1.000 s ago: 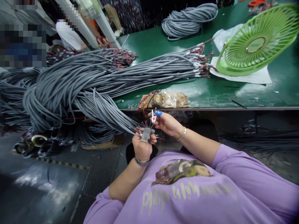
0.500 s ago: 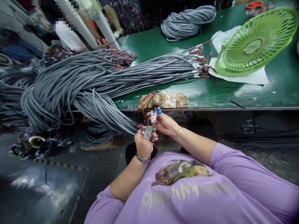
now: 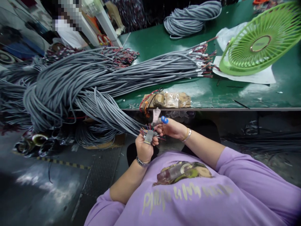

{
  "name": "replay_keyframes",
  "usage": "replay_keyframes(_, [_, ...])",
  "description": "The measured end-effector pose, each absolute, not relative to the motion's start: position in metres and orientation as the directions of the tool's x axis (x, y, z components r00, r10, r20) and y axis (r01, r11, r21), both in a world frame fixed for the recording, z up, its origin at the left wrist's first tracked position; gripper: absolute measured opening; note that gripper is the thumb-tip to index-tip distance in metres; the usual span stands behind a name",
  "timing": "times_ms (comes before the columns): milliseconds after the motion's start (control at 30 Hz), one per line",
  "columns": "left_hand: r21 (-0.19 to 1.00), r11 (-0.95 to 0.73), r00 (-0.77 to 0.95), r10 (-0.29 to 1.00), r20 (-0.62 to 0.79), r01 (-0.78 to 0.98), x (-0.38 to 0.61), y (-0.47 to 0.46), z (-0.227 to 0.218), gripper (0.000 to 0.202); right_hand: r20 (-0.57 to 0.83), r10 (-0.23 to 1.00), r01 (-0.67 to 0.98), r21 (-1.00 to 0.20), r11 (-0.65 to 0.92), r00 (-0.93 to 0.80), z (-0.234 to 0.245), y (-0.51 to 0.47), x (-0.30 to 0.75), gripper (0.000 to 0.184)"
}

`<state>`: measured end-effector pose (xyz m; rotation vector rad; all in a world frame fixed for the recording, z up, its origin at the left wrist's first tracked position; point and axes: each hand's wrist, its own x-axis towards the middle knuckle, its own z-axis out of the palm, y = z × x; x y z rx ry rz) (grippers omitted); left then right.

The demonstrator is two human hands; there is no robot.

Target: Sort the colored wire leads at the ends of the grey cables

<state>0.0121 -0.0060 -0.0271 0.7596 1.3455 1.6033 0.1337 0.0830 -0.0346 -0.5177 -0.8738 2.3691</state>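
My left hand (image 3: 144,149) is closed round a grey block-shaped piece (image 3: 149,137), which looks like a connector. Thin coloured wires (image 3: 148,126) fan out from its far side. Close beside it, my right hand (image 3: 172,128) has its fingertips pinched together at the wires. What lies between those fingertips is too small to make out. A blue cover (image 3: 164,119) sits on a digit of that hand. Just beyond the fingers is a pale pinkish-white piece (image 3: 156,115), blurred; I cannot tell whether the hand holds it. Grey cables (image 3: 117,117) run from the left down to my left hand.
Bundled grey cables (image 3: 150,72) with bared wire ends lie across the green table (image 3: 211,97). A wooden block with a motor-like part (image 3: 160,99) sits at its front edge. A green fan (image 3: 261,44) stands right, a cable coil (image 3: 191,18) behind. Another person (image 3: 69,33) is at back left.
My right hand has shifted slightly right and down, its fingers now pinched nearer the wires. The pinkish-white piece sits a little higher and apart from the blue cover. The left hand keeps its hold.
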Motion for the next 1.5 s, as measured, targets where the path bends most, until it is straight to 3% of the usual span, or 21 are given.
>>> replay_keyframes(167, [0.986, 0.011, -0.393, 0.916, -0.078, -0.169, 0.006, -0.012, -0.041, 0.032, -0.104, 0.736, -0.367, -0.815, -0.449, -0.669, -0.034, 0.069, 0.137, 0.035])
replay_keyframes(333, [0.994, 0.095, -0.197, 0.975, -0.104, -0.054, 0.003, -0.014, -0.045, 0.033, -0.094, 0.753, -0.342, -0.849, -0.402, -0.652, -0.028, 0.063, 0.133, 0.035])
replay_keyframes(700, [0.981, 0.05, -0.31, 0.945, -0.107, -0.186, 0.007, -0.016, -0.039, 0.036, -0.112, 0.665, -0.329, -0.8, -0.501, -0.739, -0.034, 0.065, 0.139, 0.035])
replay_keyframes(1133, [0.977, 0.041, -0.389, 0.913, -0.122, -0.209, 0.009, -0.012, -0.038, 0.034, -0.184, 0.793, -0.326, -0.84, -0.433, -0.581, -0.034, 0.061, 0.131, 0.032])
replay_keyframes(1267, [0.968, 0.031, -0.408, 0.903, -0.134, -0.25, 0.011, -0.008, -0.028, 0.037, -0.241, 0.811, -0.407, -0.767, -0.496, -0.533, -0.038, 0.069, 0.134, 0.03])
replay_keyframes(1400, [0.957, 0.014, -0.37, 0.92, -0.126, -0.291, 0.014, -0.004, -0.016, 0.036, -0.348, 0.728, -0.422, -0.635, -0.647, -0.591, -0.033, 0.085, 0.135, 0.036])
replay_keyframes(1500, [0.951, 0.001, -0.346, 0.931, -0.114, -0.31, 0.016, 0.0, -0.01, 0.032, -0.245, 0.661, -0.369, -0.669, -0.645, -0.709, -0.026, 0.093, 0.131, 0.042])
